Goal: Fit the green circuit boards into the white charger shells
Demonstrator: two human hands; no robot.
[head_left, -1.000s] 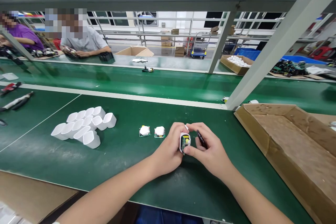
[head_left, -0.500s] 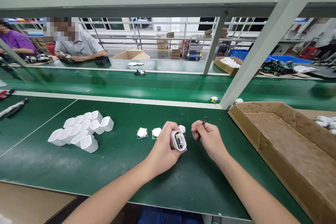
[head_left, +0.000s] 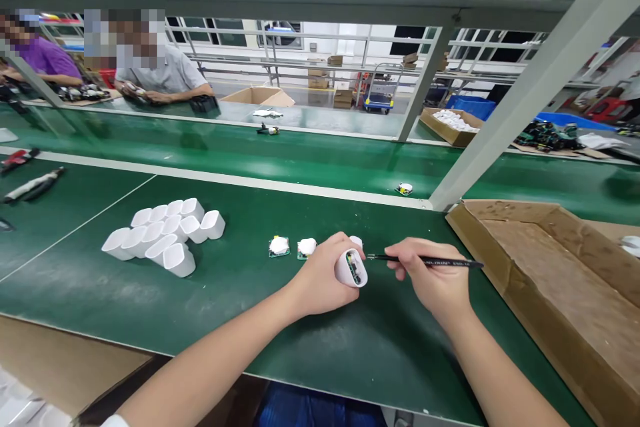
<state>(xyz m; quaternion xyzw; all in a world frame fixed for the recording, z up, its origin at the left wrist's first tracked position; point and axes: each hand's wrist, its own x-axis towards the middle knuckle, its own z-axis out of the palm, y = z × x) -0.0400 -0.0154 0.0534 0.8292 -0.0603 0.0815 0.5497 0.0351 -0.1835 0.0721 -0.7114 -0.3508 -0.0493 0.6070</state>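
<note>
Above the green counter, the left hand grips a white plastic housing with a circuit board showing inside its open end. The right hand, apart from it, pinches black tweezers, their tip just beside the housing. Two white-topped circuit boards lie near the left hand, white housings cluster farther left, and a cardboard tray sits right.
</note>
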